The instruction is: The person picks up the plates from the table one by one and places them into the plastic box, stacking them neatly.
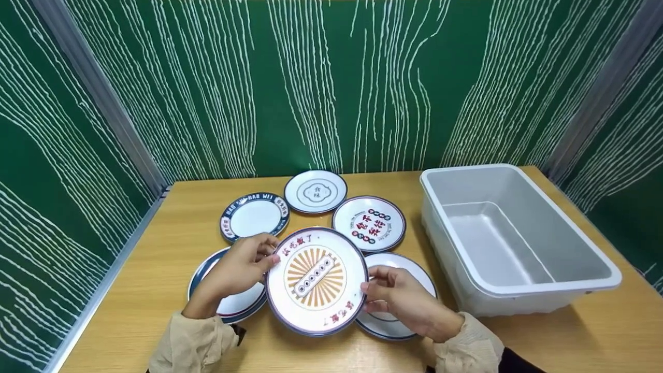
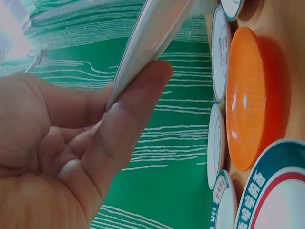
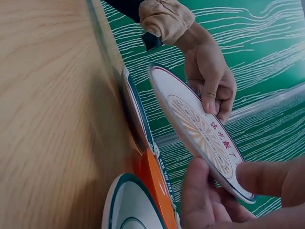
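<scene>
Both hands hold one white plate (image 1: 317, 282) above the table. It has a dark rim, an orange sunburst in its middle and red characters. My left hand (image 1: 234, 270) pinches its left edge, thumb on the upper face and fingers beneath, as the left wrist view also shows. On the right edge, my right hand (image 1: 406, 301) pinches it between thumb and fingers. Under the held plate lies an orange dish (image 2: 245, 98), which the head view hides. A plate with a dark green-blue rim (image 1: 243, 305) is partly behind my left hand; another white plate (image 1: 399, 327) lies below my right hand.
Further back lie a plate with a lettered dark rim (image 1: 254, 217), a plate with a grey emblem (image 1: 316, 191) and one with red characters (image 1: 369, 224). A deep grey bin (image 1: 450, 248) stands on the right of the wooden table (image 1: 134, 290). Green walls (image 1: 290, 93) enclose the table.
</scene>
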{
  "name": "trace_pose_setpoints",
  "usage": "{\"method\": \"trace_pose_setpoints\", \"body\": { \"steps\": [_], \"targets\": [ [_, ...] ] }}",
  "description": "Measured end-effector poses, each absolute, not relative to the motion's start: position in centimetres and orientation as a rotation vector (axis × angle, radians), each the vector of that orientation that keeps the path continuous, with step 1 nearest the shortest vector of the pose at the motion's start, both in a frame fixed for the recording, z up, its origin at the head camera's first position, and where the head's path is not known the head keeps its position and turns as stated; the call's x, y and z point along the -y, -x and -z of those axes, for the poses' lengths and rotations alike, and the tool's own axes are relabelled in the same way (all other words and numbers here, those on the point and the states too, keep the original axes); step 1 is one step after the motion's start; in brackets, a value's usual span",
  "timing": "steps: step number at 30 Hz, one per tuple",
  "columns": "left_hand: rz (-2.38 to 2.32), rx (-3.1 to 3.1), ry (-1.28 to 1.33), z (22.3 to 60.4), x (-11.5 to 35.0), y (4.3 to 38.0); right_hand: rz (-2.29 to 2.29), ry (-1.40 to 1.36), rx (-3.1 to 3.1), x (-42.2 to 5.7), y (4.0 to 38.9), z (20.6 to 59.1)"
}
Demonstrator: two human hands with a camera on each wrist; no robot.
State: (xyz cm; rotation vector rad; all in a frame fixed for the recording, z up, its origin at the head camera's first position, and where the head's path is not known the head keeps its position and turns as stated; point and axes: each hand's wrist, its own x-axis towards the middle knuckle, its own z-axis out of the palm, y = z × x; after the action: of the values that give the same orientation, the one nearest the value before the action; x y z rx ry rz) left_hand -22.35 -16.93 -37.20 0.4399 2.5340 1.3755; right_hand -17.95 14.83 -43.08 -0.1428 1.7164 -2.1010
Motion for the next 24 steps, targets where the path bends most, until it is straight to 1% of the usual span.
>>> {"method": "trace_pose_setpoints", "body": {
  "steps": [3, 10, 12, 19, 24],
  "targets": [
    [-1.423, -2.543, -0.378, 37.2, 16.6, 22.3, 2.14, 0.113, -1.863, -14.5, 17.6, 42.5],
    [-1.489, -2.536, -0.349, 37.4, 16.0, 22.3, 2.19, 0.115, -2.078, -14.4, 16.6, 40.5],
    [-1.506, -2.526, -0.378, 37.4, 15.9, 22.2, 2.203, 0.098, -2.106, -14.5, 16.4, 39.9],
    [-1.611, -2.445, -0.609, 37.0, 16.4, 22.1, 2.323, 0.024, -2.103, -16.1, 15.3, 36.7],
    [-1.544, -2.567, -0.601, 36.6, 17.2, 22.3, 2.418, -0.107, -2.089, -18.4, 14.9, 34.2]
  ]
}}
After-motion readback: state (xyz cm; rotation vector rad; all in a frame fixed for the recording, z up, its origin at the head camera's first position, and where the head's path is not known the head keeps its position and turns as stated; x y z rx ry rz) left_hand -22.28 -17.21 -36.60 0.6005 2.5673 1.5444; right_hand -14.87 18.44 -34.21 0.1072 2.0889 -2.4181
